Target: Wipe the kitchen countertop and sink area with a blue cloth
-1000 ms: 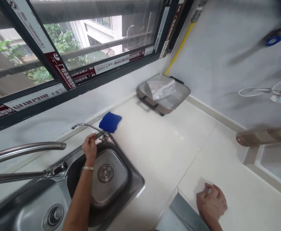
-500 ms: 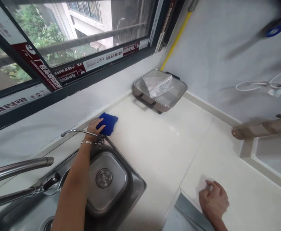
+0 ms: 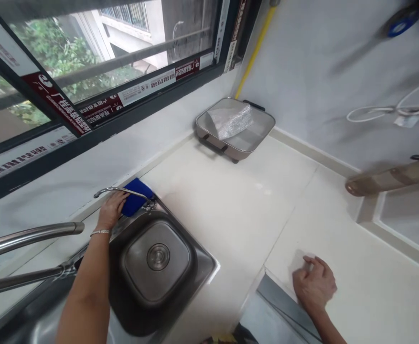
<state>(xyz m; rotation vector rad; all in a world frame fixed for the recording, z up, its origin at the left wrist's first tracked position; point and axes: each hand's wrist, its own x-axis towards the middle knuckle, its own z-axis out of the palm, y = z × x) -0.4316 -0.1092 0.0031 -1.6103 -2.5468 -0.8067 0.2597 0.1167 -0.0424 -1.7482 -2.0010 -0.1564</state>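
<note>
Clearly nearer, left hand (image 3: 112, 210): fingers against blue cloth (image 3: 134, 205); cannot tell whether gripping.
Blue cloth: just right of left fingertips, behind sink (image 3: 207, 265), partly crossed by thin tap (image 3: 105, 190).
Right hand (image 3: 315, 283): released, loosely curled, well apart.

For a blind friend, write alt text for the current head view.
Left hand touching a blue cloth by a thin faucet beside a steel sink; right hand loosely curled over a white counter. A pan topped with plastic wrap in the corner.
</note>
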